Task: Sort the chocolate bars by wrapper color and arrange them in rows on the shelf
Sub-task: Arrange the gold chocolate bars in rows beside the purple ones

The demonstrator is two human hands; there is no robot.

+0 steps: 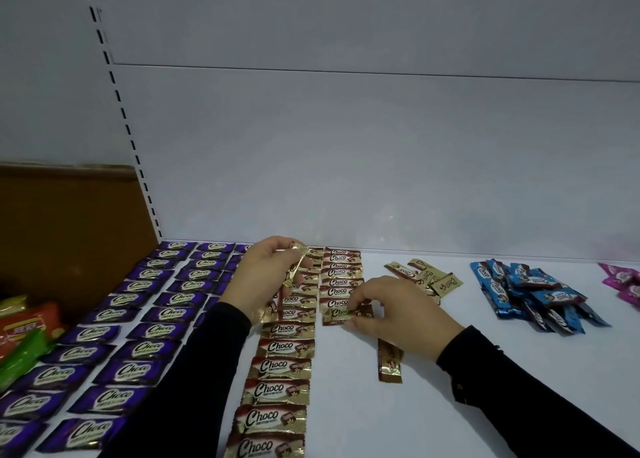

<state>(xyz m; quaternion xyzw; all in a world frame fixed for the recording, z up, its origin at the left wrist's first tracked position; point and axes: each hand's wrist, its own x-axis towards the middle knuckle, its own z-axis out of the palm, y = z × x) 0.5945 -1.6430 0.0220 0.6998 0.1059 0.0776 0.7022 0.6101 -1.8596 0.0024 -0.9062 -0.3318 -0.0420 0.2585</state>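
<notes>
On the white shelf [433, 405], purple bars [145, 348] lie in rows at the left. Gold-and-brown bars [282, 371] form a long row in the middle, with a shorter second row [341, 274] beside it. My left hand [266, 274] holds a few gold bars [298, 262] lifted above the long row. My right hand [391, 308] pinches one gold bar [346, 314] lying at the near end of the shorter row. One loose gold bar [389, 362] lies lengthwise under my right wrist. A small heap of gold bars [426, 276] waits behind my right hand.
A heap of blue bars [533, 295] lies at the right, and pink bars [623, 281] show at the far right edge. Red and green packets [24, 333] and a brown cardboard box [69, 229] sit at the left. The shelf's white back wall [346, 163] rises behind.
</notes>
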